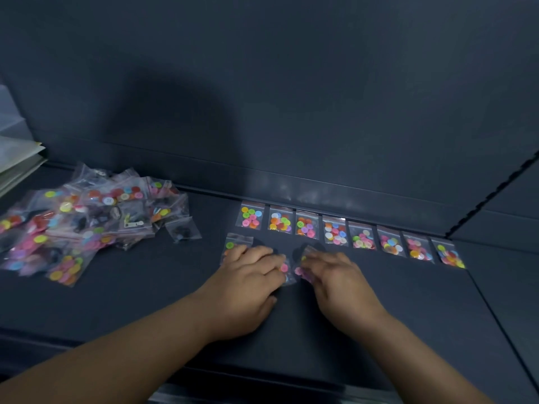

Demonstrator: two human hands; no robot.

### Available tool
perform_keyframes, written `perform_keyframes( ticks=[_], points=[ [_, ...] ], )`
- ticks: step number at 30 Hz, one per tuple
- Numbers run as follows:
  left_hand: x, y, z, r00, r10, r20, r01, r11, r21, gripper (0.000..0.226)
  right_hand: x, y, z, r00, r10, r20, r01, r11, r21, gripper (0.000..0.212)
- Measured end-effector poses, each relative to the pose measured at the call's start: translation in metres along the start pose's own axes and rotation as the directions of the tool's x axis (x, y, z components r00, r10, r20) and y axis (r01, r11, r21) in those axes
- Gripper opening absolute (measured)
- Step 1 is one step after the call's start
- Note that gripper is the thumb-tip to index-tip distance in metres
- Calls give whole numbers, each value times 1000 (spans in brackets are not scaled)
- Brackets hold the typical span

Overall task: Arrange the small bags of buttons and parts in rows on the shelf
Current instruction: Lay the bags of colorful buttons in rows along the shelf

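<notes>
Starting second row: left hand [250, 272] lies flat, fingers straight, pressing left bag [236, 243] onto shelf [408, 301]. Right hand [338, 278] covers right bag [308, 252]; pinching or pressing, too blurred to tell. Both bags under fingertips, long axes toward back row [335, 228]. Pile [87, 223] well left, nearer left hand.

Glossy plastic bags [335, 229], matt shelf [379, 316]

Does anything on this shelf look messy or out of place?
Only the heap of bags on the left: they overlap at all angles. One bag of dark parts lies tilted at its right edge. The back row sits neat; nothing looks spilled.
</notes>
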State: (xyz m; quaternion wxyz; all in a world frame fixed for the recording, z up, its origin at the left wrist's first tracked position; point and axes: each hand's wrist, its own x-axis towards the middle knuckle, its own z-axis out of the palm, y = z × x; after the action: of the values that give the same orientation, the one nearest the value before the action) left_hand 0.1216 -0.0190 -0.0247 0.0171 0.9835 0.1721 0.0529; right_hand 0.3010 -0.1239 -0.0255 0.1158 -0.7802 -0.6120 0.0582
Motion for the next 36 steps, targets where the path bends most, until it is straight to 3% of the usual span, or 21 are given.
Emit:
perform_keyframes(
  ticks=[2, 6, 9, 13, 17, 21, 24, 29, 36],
  points=[
    [0, 3, -1, 999, -27, -26, 27, 1000, 6, 45, -3, 2, 2, 1000, 29, -3, -29, 1000, -8, 30],
    [3, 15, -1, 996, -60, 70, 62, 998, -19, 60, -8, -1, 5, 997, 71, 8, -71, 997, -7, 44],
    [7, 16, 4, 999, -37, 40, 38, 999, -15, 65, -9, 2, 1, 996, 85, 38, -85, 996, -11, 56],
    [7, 16, 4, 996, -45, 82, 44, 999, 8, 59, -12, 5, -6, 994, 100, 31, -100, 995, -13, 66],
    [5, 22, 9, 994, -66, 90, 64, 997, 32, 62, -17, -1, 0, 997, 64, 44, -63, 998, -8, 55],
    [9, 20, 2, 984, -78, 161, 79, 997, -5, 66, -16, -1, 7, 998, 14, 69, -15, 1000, 17, 58],
    [10, 13, 6, 996, -57, 75, 61, 997, -46, 79, -14, -1, 2, 999, -9, 38, 7, 999, 38, 54],
    [6, 19, 8, 996, -63, 63, 65, 997, -36, 76, -15, -1, 4, 999, -21, 45, 21, 1000, 8, 49],
    [12, 8, 4, 983, -76, 164, 88, 994, -66, 66, -9, -2, 8, 998, -45, 52, 46, 999, -23, 50]
  ],
)
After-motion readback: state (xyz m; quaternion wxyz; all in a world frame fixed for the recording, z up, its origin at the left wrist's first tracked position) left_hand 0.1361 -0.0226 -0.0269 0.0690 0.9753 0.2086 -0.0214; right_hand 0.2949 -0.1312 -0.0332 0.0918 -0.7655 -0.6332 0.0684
